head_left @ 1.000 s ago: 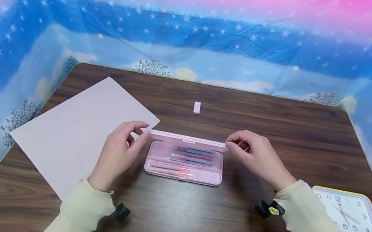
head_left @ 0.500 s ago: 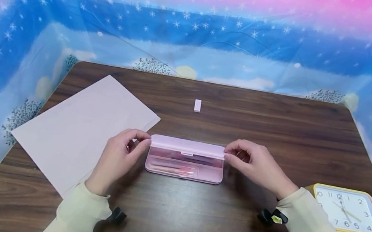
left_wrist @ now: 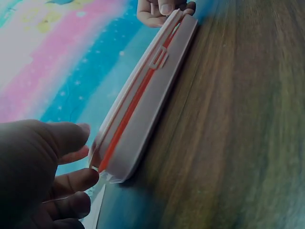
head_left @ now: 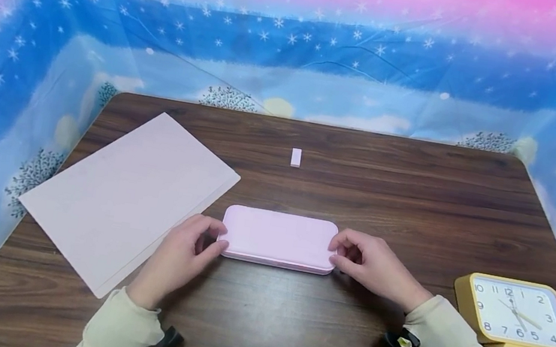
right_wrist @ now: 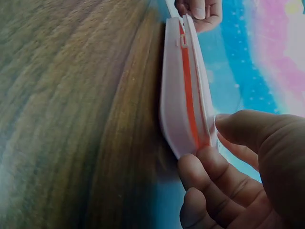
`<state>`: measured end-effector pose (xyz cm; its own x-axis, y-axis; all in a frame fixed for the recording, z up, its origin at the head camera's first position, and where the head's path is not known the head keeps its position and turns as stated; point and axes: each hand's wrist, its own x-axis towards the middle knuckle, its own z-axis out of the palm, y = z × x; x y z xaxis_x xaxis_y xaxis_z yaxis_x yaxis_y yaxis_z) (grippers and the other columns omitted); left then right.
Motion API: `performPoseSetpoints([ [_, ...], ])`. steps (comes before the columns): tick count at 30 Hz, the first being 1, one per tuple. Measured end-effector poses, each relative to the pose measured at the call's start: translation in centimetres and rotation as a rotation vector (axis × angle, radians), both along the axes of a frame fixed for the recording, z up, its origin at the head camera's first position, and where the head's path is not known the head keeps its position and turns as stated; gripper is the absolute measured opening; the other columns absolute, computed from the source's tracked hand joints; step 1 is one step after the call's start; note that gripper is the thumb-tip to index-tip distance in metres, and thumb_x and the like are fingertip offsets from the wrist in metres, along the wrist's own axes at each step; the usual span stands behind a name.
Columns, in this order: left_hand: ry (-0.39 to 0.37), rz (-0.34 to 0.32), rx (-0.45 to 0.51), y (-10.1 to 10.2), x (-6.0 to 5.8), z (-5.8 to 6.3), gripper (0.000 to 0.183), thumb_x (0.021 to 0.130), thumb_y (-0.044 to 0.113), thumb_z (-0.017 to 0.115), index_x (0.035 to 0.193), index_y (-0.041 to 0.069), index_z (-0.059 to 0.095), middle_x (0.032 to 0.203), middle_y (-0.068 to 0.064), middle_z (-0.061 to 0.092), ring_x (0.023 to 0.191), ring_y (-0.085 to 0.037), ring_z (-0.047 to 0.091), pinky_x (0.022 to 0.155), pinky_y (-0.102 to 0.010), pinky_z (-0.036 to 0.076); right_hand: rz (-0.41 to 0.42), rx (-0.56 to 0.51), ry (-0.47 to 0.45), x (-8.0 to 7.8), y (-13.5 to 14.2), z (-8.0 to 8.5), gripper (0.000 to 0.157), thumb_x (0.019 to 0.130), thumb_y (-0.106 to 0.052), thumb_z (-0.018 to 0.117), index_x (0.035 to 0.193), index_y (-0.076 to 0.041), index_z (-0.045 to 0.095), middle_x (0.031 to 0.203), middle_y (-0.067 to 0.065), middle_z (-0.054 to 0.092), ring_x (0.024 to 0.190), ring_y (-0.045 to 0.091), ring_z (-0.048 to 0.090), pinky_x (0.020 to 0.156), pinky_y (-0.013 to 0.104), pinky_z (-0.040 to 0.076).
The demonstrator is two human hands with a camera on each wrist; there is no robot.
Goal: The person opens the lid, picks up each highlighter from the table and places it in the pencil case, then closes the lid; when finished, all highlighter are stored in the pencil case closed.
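Observation:
A pink pencil case (head_left: 279,237) lies on the wooden table in front of me, its lid lowered over the base. In the wrist views a thin gap with an orange-red strip shows between lid and base, and a small clasp (left_wrist: 158,57) sits midway along the front edge. My left hand (head_left: 183,255) pinches the left end of the lid with thumb and fingers. At the opposite end my right hand (head_left: 372,267) pinches the lid the same way, its fingertips (right_wrist: 190,169) against the corner. The pens inside are hidden by the lid.
Left of the case lies a large pale sheet or folder (head_left: 126,198), set at an angle. A small white eraser-like block (head_left: 295,157) is behind the case. A yellow alarm clock (head_left: 520,315) stands at the right, near my right sleeve. Patterned cloth surrounds the table's back and sides.
The pencil case lid has swung down toward me, from raised to lying over the base. Both hands have come down and nearer with it, and the pens have gone from sight.

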<state>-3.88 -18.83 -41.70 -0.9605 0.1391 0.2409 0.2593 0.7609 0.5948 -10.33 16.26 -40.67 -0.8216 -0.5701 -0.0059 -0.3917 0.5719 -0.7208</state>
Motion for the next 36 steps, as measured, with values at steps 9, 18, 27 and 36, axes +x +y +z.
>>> performPoseSetpoints([
  [9,-0.050,-0.007,-0.044,0.1,-0.4,0.1,0.028,0.083,0.019,0.080,0.105,0.010,0.066,0.095,-0.003,0.062,0.080,-0.013,0.050,0.071,-0.029,0.046,-0.011,-0.006,-0.006,0.0,-0.1,-0.5,0.014,0.089,-0.015,0.073,0.096,-0.021,0.063,0.080,-0.009,0.060,0.074,0.006,0.056,0.067,0.023,0.047],
  [18,-0.146,-0.100,-0.030,-0.4,-1.4,1.1,0.026,0.081,0.016,0.081,0.099,0.010,0.063,0.086,0.000,0.056,0.075,-0.012,0.048,0.070,-0.027,0.043,0.039,0.083,-0.051,-0.6,-0.3,0.1,0.014,0.090,-0.020,0.072,0.097,-0.022,0.060,0.083,-0.009,0.061,0.076,0.007,0.056,0.071,0.025,0.046],
  [27,-0.153,-0.113,-0.058,-0.4,-1.5,1.1,0.025,0.081,0.015,0.081,0.097,0.011,0.063,0.086,0.001,0.056,0.079,-0.012,0.049,0.074,-0.029,0.043,0.039,0.131,-0.048,-0.5,-0.7,0.5,0.015,0.090,-0.019,0.072,0.096,-0.021,0.058,0.082,-0.009,0.061,0.075,0.006,0.055,0.071,0.025,0.045],
  [36,-0.126,-0.075,-0.093,-0.2,-0.9,1.6,0.023,0.080,0.018,0.082,0.096,0.012,0.067,0.087,0.002,0.060,0.076,-0.011,0.051,0.072,-0.029,0.045,-0.002,0.151,0.030,0.9,-0.4,0.8,0.012,0.090,-0.021,0.072,0.097,-0.021,0.063,0.080,-0.012,0.061,0.073,0.004,0.055,0.068,0.024,0.046],
])
